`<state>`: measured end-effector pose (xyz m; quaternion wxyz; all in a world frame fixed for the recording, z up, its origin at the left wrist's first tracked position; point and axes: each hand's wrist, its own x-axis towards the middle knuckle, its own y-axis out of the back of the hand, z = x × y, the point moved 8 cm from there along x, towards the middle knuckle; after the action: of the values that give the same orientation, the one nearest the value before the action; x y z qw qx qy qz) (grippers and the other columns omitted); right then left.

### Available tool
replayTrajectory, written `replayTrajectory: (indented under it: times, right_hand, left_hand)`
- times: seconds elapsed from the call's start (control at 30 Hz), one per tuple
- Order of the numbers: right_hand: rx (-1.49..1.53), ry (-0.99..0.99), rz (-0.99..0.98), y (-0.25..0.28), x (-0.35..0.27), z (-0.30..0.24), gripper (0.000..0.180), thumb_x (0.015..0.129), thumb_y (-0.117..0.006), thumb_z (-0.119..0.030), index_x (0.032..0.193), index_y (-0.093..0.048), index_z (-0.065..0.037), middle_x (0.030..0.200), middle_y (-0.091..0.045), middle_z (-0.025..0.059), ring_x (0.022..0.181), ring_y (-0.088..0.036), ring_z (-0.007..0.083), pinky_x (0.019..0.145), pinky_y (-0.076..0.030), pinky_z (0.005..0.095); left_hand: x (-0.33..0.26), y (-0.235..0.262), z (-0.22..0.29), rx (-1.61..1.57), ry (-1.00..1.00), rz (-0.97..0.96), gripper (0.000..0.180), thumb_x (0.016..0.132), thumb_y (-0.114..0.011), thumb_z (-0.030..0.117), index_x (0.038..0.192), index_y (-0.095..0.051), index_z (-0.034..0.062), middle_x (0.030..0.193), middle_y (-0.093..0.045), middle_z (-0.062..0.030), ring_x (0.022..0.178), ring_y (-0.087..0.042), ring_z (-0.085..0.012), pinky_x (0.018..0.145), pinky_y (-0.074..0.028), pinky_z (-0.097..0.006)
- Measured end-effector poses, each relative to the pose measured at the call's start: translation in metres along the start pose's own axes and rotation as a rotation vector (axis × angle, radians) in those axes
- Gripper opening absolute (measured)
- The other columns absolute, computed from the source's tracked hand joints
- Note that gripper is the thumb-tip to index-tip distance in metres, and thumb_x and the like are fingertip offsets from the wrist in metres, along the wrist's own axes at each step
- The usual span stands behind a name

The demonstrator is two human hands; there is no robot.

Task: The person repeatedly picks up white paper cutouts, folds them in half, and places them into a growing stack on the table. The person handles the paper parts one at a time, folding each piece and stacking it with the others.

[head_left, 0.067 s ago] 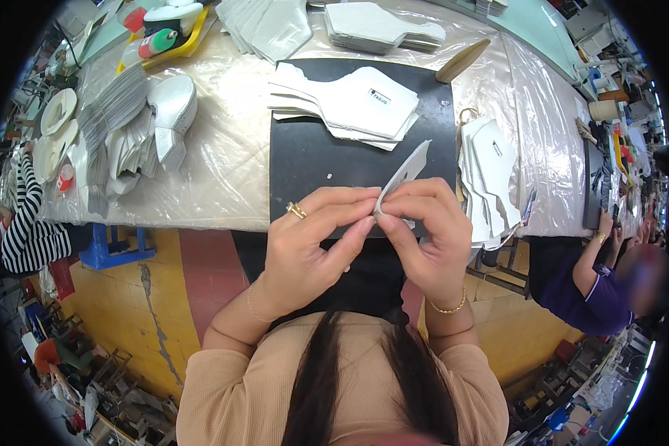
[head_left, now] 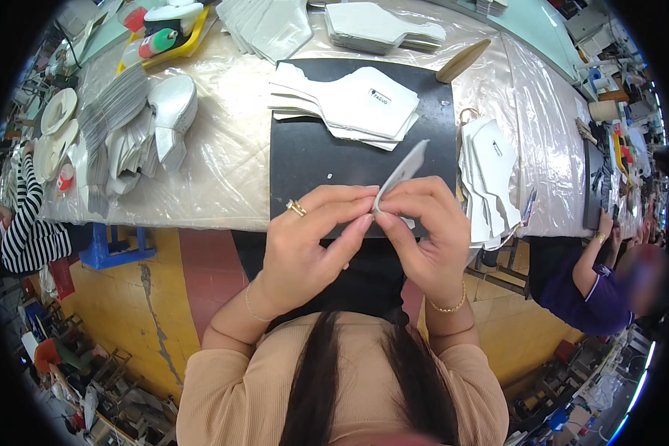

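Between the fingertips of my left hand [head_left: 308, 234] and my right hand [head_left: 424, 234] is a thin white cut piece [head_left: 405, 169], held on edge above the near part of a black board [head_left: 297, 163]. Both hands pinch its near end, and its far end points up and away. My fingers hide the pinched edge. Beyond my hands, a stack of white cut pieces [head_left: 364, 97] with a small dark printed label lies on the board. Right of the board, a fanned pile of similar white pieces [head_left: 490, 178] lies by the table's near edge.
A tapered wooden tool [head_left: 463, 61] lies at the board's far right corner. More white stacks [head_left: 372, 28] are farther back. At left are piles of grey-white pieces [head_left: 115, 111] and a yellow tray [head_left: 178, 52] with a bottle. Co-workers sit left [head_left: 33, 215] and right [head_left: 591, 290].
The white piece and my right hand have shifted very slightly to the left. Both hands keep their pinch on it.
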<state>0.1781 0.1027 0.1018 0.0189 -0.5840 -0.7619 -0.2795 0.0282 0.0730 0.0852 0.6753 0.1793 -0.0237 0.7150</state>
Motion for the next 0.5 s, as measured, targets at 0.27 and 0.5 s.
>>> replayTrajectory:
  times: [0.27,0.5]
  right_hand:
    - [-0.043,0.023,-0.030,-0.014,-0.002,0.006,0.012,0.082,-0.077,0.000,0.093,-0.071,-0.002,0.092,-0.067,0.0097,0.081,-0.066,0.0198,0.069,-0.052,0.0291]
    - [-0.095,0.034,-0.027,-0.018,-0.006,0.006,0.014,0.080,-0.077,0.001,0.092,-0.070,-0.002,0.092,-0.067,0.0097,0.081,-0.066,0.0211,0.069,-0.053,0.0297]
  left_hand:
    - [0.006,0.004,-0.005,0.130,0.015,-0.097,0.014,0.084,-0.071,-0.004,0.098,-0.069,-0.0044,0.102,-0.072,-0.0151,0.084,-0.071,-0.0274,0.072,-0.058,-0.033]
    - [0.005,0.001,0.006,0.336,-0.147,-0.089,0.013,0.080,-0.072,-0.004,0.090,-0.063,-0.0018,0.095,-0.068,-0.0139,0.075,-0.068,-0.0283,0.064,-0.057,-0.032]
